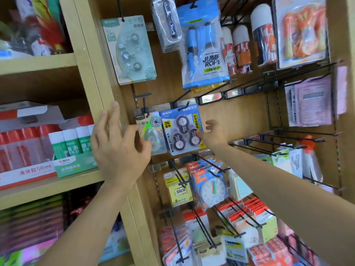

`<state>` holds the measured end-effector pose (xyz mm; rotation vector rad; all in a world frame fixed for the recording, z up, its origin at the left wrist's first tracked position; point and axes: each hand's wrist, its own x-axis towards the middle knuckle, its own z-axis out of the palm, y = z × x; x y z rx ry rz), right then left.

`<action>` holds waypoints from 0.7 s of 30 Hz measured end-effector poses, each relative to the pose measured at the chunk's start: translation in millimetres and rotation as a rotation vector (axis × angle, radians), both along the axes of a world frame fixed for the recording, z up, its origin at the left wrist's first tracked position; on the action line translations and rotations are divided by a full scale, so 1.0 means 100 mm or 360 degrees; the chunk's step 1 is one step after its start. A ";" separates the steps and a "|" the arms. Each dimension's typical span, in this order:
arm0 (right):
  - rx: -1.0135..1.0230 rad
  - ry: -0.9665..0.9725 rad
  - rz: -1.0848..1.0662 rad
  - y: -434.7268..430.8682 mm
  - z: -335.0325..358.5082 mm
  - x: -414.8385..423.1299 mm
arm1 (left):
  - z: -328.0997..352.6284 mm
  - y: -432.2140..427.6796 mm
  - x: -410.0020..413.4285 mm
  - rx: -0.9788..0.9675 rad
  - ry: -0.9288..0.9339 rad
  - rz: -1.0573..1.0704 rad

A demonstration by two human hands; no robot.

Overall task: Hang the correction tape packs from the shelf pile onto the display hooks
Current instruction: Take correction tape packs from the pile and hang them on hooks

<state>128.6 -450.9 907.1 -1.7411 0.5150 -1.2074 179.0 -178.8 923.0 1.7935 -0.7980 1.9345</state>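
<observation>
Behind both hands stands the wooden back panel. The blue correction tape pack hangs from its hook, just inside the right hand, whose fingertip meets the card edge; whether it pinches I cannot tell. The left hand is spread and holds nothing, thumb against the silver pack. Light stiff card with a slick blister, I'd judge: hold it by the edges.

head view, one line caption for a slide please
Left hand by the silver pack, right hand at the blue pack, both packs hanging side by side on hooks.
</observation>
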 end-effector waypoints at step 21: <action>-0.1488 0.0471 0.0058 1.21 -1.97 -1.94 | -2.54 0.59 -0.95 0.0632 0.0945 -0.0791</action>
